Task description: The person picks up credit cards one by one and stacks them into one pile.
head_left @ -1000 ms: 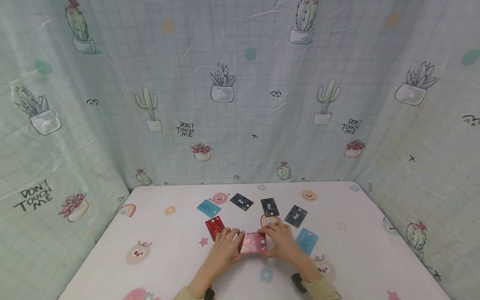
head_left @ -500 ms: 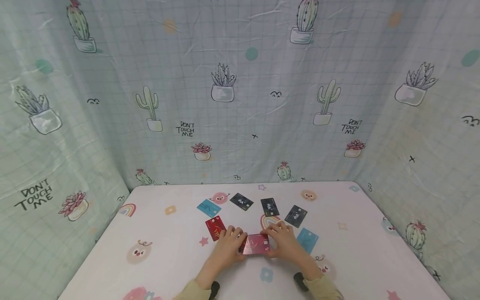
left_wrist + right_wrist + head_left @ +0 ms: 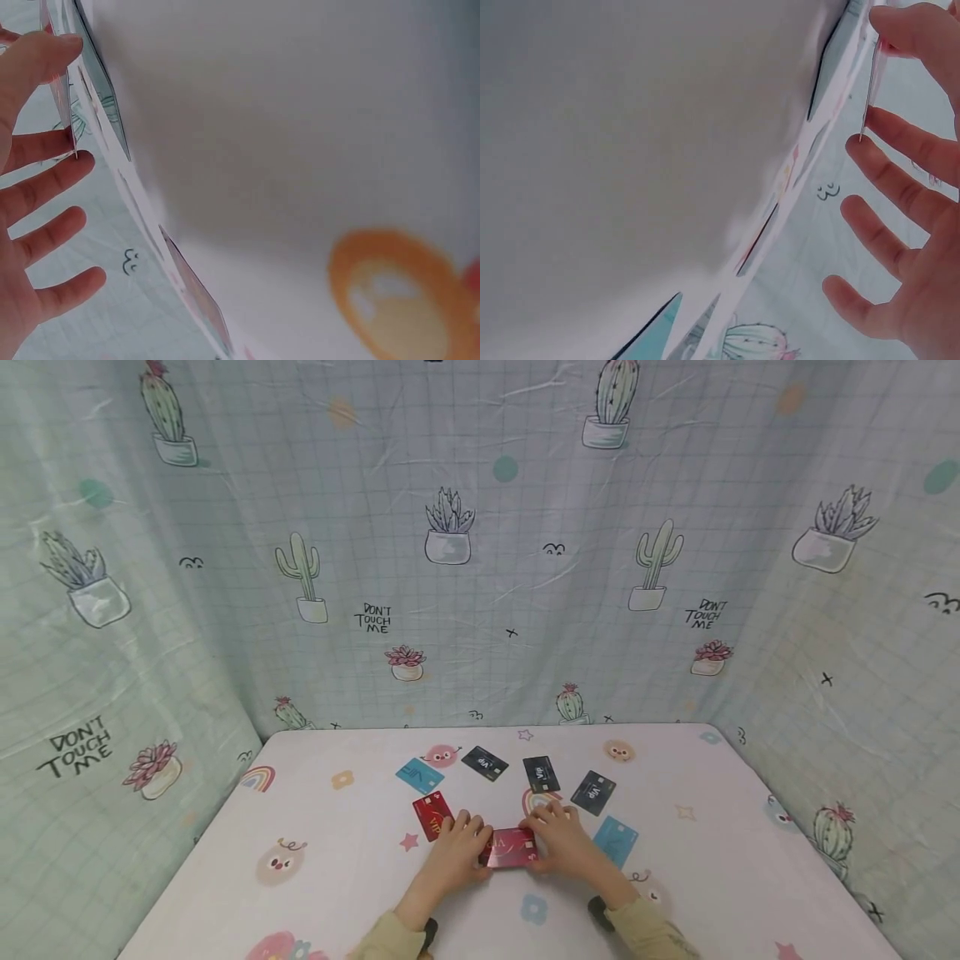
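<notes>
Both hands hold one red VIP card point(image 3: 512, 850) by its short ends, in the lower middle of the head view. The left hand point(image 3: 456, 850) pinches its left end between thumb and fingertips. At the other end, the right hand point(image 3: 562, 845) pinches it the same way. Both wrist views show the card edge-on, raised off the table: thin card point(image 3: 61, 101) on the left, thin card point(image 3: 874, 82) on the right. The lower fingers of each hand are spread away from it. Another red VIP card point(image 3: 431, 810) lies just beyond the left hand.
An arc of cards lies on the patterned table point(image 3: 337, 877): a blue card point(image 3: 420, 775), several black cards including a black card point(image 3: 485, 763) and a black card point(image 3: 593, 792), and a blue card point(image 3: 616, 841) beside the right hand. A cactus-print curtain point(image 3: 480, 677) encloses the table.
The hands and the red card have shifted slightly right. The card's tilt has changed: its pale pink glare has faded to deeper red, and its VIP lettering now shows.
</notes>
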